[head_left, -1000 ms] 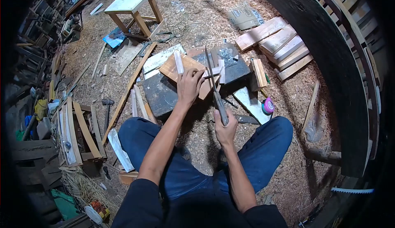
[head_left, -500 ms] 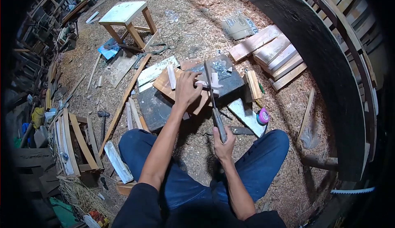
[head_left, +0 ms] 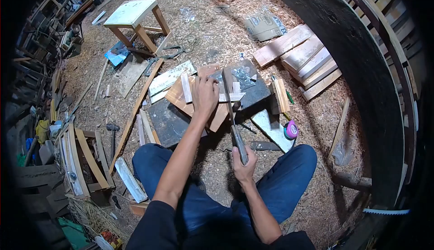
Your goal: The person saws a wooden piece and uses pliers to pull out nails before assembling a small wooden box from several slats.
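With the right hand [head_left: 242, 162] closed tight around the handle of the long blade [head_left: 231, 114] and the left hand [head_left: 205, 97] pressing open-fingered on the pale strip [head_left: 236, 97] upon the board [head_left: 177, 97], a slipping blade could have cut those near fingers.

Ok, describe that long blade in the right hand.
The long blade is narrow, straight and dull grey, metal by its look, running into a darker grip. The right hand is closed round that grip. It points away from the person, its far part crossing the pale wood strip beside the left hand, over the tan board. Teeth cannot be made out.
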Available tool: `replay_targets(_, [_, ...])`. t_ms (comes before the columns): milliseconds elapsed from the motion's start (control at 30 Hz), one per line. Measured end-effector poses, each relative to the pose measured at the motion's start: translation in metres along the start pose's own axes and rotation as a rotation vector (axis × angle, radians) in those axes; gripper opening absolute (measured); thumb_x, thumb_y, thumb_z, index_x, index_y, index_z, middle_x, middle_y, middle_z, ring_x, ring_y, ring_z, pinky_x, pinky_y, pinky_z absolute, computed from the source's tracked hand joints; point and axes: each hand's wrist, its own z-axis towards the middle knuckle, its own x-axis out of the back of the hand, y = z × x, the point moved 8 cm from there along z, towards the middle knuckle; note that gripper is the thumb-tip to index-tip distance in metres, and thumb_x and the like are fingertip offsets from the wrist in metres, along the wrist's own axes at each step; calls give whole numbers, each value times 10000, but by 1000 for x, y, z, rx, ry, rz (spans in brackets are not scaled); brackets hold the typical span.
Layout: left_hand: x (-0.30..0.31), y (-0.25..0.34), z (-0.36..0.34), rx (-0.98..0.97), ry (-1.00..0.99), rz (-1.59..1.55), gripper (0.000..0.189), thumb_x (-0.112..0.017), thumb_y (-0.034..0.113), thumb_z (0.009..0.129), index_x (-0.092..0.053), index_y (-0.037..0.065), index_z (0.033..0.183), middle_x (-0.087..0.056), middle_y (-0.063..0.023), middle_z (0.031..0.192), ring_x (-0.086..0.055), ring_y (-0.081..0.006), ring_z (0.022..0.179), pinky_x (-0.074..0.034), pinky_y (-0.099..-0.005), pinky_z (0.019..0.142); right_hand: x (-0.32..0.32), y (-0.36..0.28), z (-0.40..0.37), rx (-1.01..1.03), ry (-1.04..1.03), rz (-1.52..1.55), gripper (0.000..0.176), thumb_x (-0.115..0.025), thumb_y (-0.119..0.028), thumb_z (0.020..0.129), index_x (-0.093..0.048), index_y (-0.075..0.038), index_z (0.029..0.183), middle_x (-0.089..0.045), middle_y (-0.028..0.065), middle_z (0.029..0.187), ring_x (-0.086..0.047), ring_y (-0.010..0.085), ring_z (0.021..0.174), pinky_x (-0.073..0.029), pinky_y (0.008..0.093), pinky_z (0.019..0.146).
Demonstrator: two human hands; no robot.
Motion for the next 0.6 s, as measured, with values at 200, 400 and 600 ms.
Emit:
replay_targets(200, [-24, -7, -1, 96, -142, 89, 276, -556, 192, 896, -705, -23, 810, -670, -174, 906, -572, -346, 983, -434, -449, 896, -10, 1, 0, -104, -16, 53, 314, -666, -182, 906, -495, -31, 690, -397, 31, 531, -363, 93, 493, -298, 331, 459])
replay_targets(400, [-20, -4, -4, 18, -12, 119, 280, -568, 196, 844, -707, -30, 755, -663, -161, 845, -565, -310, 951, -435, -421, 890, -19, -16, 9, -86, -11, -15, 329, -658, -197, 916, -486, -26, 693, -393, 61, 529, -373, 122, 491, -308, 353, 469])
replay_targets(600, [-30, -10, 5, 41, -217, 99, 271, -593, 239, 741, -725, 3, 722, -680, -174, 819, -573, -324, 968, -422, -424, 934, -25, -31, 24, -106, -32, -32, 350, -649, -214, 923, -476, -22, 687, -388, 65, 525, -372, 139, 484, -307, 363, 470])
